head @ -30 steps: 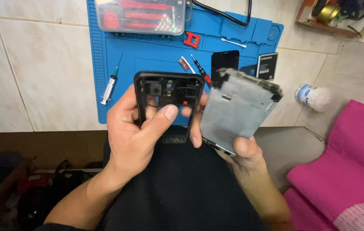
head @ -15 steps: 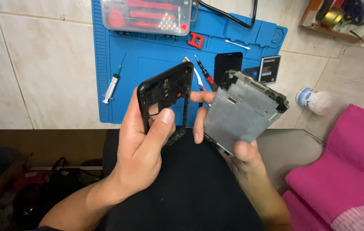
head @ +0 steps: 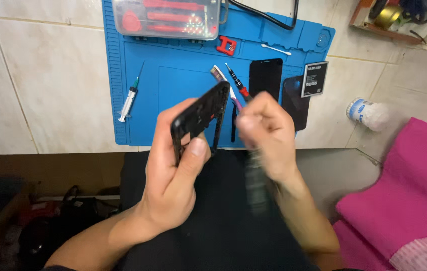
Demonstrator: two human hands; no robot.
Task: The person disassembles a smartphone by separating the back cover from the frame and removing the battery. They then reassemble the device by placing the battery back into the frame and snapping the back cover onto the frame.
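Mat (head: 183, 85) centre free; syringe (head: 129, 98) left, screwdriver (head: 237, 83), battery (head: 314, 79) right.

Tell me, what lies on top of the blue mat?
On the blue mat lie a syringe, a clear tool case, a screwdriver and a dark phone screen; the hands cover its lower middle.

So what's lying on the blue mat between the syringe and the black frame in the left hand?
Nothing: bare mat between syringe and frame, head view.

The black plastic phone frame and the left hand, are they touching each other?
Touching. In the head view, the left hand grips the black plastic phone frame, its thumb pressed on the frame's lower edge and fingers wrapped behind it.
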